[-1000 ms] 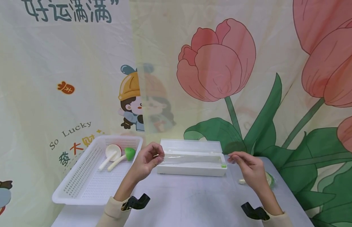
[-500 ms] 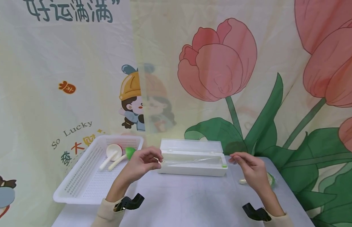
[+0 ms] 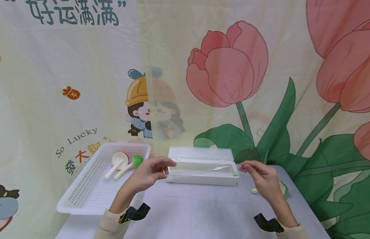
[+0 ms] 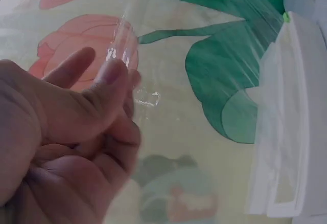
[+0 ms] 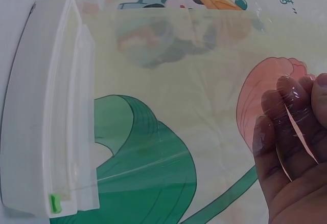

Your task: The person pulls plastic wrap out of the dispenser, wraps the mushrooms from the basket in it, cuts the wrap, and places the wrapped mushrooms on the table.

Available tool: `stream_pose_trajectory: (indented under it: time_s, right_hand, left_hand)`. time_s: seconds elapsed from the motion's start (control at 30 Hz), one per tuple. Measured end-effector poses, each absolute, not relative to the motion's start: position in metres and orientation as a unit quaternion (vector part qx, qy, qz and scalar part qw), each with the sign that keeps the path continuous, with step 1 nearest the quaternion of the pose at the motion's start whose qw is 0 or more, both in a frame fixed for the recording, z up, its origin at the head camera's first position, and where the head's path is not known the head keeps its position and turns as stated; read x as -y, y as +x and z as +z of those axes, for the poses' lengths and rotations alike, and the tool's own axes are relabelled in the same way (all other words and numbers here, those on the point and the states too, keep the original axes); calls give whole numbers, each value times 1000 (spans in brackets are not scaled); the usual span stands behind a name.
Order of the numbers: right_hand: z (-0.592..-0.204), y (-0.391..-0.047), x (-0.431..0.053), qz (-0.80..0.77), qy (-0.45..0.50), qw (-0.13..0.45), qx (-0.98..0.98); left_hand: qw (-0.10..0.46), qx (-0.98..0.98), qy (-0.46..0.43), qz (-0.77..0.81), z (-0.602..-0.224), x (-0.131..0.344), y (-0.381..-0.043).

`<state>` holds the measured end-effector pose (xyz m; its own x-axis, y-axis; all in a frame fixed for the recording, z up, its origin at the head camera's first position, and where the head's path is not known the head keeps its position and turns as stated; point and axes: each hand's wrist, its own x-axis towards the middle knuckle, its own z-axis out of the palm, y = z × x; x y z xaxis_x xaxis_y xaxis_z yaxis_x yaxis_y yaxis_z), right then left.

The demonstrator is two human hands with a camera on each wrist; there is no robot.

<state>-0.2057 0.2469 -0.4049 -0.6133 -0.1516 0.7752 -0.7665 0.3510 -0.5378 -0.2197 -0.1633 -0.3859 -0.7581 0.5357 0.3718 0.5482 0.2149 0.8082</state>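
Note:
A clear sheet of cling film [image 3: 221, 168] stretches between my two hands, over the front of a long white box [image 3: 203, 179] whose translucent lid [image 3: 201, 153] stands raised. My left hand [image 3: 149, 173] pinches the film between thumb and a finger at its left side; bright creases show beside the thumb in the left wrist view. At the right end, my right hand [image 3: 261, 176] pinches the other side. In the right wrist view, film covers the fingertips [image 5: 290, 88] of that hand. A small green tab [image 3: 235, 174] sits on the box's right end.
On the left stands a white perforated basket [image 3: 80, 186]. Inside lie a white round-headed utensil [image 3: 118, 162] and a green-headed one with a pale handle [image 3: 137, 161]. A pale green object [image 3: 283, 189] is partly hidden behind my right hand. A printed curtain [image 3: 226, 126] hangs behind the table.
My left hand has shifted slightly left and down, and its index finger has straightened. The film looks narrower and more slanted, leaving the box interior more visible. My right hand has hardly moved.

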Motion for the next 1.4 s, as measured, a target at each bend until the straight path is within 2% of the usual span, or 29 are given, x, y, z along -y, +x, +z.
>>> stream_pose_trajectory:
  time_s: [0.2, 0.63, 0.77, 1.0, 1.1, 1.17, 1.23, 1.3, 1.4]
  right_hand:
    - [-407, -208, -242, 484, 327, 333, 741]
    - [-405, -208, -250, 477, 306, 320, 759]
    - [-403, -208, -249, 475, 322, 331, 748]
    - [-391, -210, -247, 465, 314, 361, 745]
    - [-389, -206, -247, 478, 316, 363, 735]
    - [-390, -202, -248, 491, 324, 356, 726]
    - [-394, -196, -250, 513, 336, 330, 718]
    - [-400, -187, -254, 527, 345, 292, 720]
    - [-414, -172, -261, 551, 352, 212, 726]
  left_hand:
    - [-24, 816, -377, -438, -381, 157, -220]
    - [34, 836, -378, -397, -374, 165, -219]
    - [78, 833, -390, -385, -375, 168, -221]
    - [203, 819, -374, -385, -369, 163, -225]
    - [223, 815, -359, -396, -368, 162, -223]
    - [213, 812, -353, -414, -371, 164, -220]
    - [177, 802, -360, -442, -378, 167, -215]
    - [119, 780, -382, -481, -389, 171, -209]
    - [2, 727, -412, -549, -409, 176, -198]
